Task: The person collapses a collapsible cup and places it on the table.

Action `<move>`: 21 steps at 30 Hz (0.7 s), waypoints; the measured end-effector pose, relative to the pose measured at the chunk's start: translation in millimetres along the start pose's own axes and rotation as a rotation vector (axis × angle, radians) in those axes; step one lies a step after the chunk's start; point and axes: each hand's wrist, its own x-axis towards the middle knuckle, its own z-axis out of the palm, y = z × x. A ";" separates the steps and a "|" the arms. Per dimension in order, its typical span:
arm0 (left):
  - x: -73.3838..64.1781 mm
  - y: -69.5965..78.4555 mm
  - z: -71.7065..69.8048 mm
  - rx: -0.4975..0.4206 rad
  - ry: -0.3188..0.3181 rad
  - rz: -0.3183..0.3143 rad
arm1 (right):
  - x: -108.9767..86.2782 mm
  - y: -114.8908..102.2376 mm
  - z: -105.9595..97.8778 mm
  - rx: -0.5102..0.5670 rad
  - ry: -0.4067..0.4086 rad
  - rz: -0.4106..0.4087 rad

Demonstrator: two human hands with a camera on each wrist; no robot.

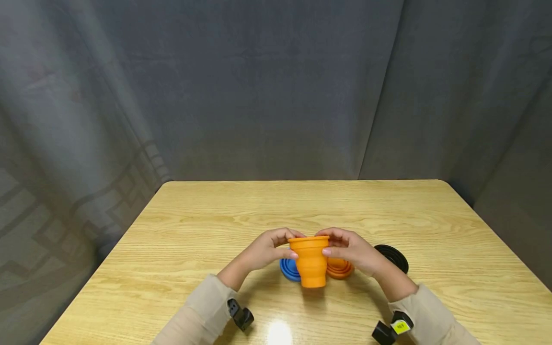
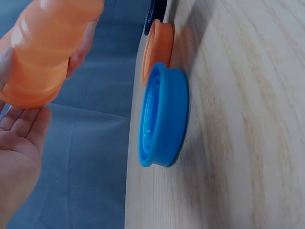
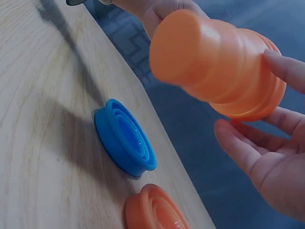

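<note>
An orange collapsible cup [image 1: 313, 263], extended to its full stepped height, is held upright above the table between both hands. My left hand [image 1: 265, 249] grips its rim from the left, thumb on the near side and fingers behind. From the right, my right hand [image 1: 351, 250] grips the rim the same way. In the right wrist view the cup's flat base [image 3: 175, 47] shows, clear of the tabletop. Behind it lie a flattened blue collapsible cup [image 2: 174, 117] and a flattened orange collapsible cup [image 1: 340, 269], both partly hidden in the head view.
A flattened black collapsible cup [image 1: 393, 258] lies beyond my right wrist, partly covered by it. Everything rests on a light wooden table [image 1: 207, 211]. Grey curtains [image 1: 267, 96] hang behind its far edge and along the sides.
</note>
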 end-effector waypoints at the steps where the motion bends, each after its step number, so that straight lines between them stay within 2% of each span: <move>1: -0.4 1.0 -0.2 -0.012 0.003 -0.002 | -0.1 -0.8 0.4 -0.022 0.013 -0.003; 6: 3.2 -20.1 -3.0 -0.090 0.001 0.009 | -0.1 -4.4 2.6 -0.092 0.061 -0.034; 9: 4.6 -27.5 -3.2 -0.129 -0.004 0.000 | 0.8 -5.0 2.8 -0.086 0.056 -0.109; 15: 4.6 -32.1 -1.7 -0.216 -0.024 0.023 | 3.9 -3.2 4.3 0.079 -0.016 -0.282; 21: 5.3 -34.6 0.6 -0.406 0.037 0.112 | 7.0 -0.5 7.5 0.200 -0.066 -0.328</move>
